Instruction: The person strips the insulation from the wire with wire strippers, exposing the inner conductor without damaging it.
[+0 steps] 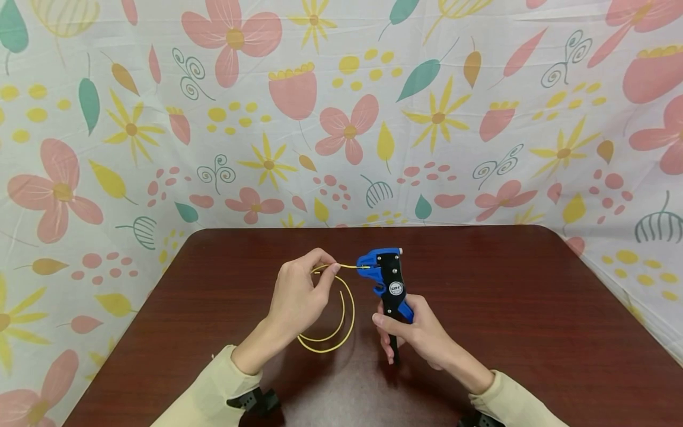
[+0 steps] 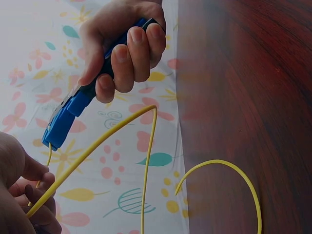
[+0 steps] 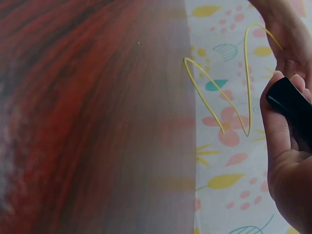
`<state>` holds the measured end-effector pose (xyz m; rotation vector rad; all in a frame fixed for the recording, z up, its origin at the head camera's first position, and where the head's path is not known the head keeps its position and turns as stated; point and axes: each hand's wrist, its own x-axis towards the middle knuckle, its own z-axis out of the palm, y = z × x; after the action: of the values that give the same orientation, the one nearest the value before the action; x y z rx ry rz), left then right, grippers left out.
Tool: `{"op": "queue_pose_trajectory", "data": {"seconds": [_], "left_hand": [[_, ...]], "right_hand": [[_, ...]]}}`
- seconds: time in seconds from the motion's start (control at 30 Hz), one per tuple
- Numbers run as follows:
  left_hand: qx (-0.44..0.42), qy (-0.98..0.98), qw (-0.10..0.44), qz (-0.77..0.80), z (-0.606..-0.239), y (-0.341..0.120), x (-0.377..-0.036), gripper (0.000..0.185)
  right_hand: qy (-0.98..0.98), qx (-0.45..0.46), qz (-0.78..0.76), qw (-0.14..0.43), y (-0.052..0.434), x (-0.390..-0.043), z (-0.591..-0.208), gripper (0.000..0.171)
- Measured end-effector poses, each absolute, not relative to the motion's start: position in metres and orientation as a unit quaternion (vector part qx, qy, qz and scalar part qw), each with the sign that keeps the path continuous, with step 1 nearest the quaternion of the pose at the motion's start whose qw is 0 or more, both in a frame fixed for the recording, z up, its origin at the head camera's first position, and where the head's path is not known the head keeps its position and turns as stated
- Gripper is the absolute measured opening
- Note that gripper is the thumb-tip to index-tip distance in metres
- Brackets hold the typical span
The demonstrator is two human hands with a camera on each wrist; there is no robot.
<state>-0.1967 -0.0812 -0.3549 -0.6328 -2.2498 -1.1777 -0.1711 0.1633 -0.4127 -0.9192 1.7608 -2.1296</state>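
My right hand [image 1: 418, 332] grips the handles of a blue and black wire stripper [image 1: 393, 279], held upright above the table with its jaws toward the left. Between thumb and fingers, my left hand [image 1: 304, 290] pinches a yellow wire [image 1: 353, 308] close to one end. That end reaches into the stripper's jaws, as the left wrist view also shows, where the wire stripper [image 2: 63, 122] tilts down toward the pinching fingers. The rest of the wire hangs in a loose loop below my left hand, its other end free. In the right wrist view only a black handle end [image 3: 285, 97] of the stripper shows.
A dark reddish-brown wooden table [image 1: 213, 314] lies under both hands. Behind it and along its sides hangs a white cloth [image 1: 341, 77] printed with flowers and leaves. Dark wrist straps [image 1: 251, 398] sit by the light sleeves [image 1: 219, 379].
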Motion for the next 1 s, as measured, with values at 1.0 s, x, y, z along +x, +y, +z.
{"op": "queue_pose_trajectory", "data": {"seconds": [1.0], "left_hand": [[-0.241,-0.823,0.257,-0.444,-0.3551,-0.0797,-0.1951,0.009]], "right_hand": [[0.623,-0.261,-0.732,0.086,0.1601,-0.1664,-0.4040,0.018]]}}
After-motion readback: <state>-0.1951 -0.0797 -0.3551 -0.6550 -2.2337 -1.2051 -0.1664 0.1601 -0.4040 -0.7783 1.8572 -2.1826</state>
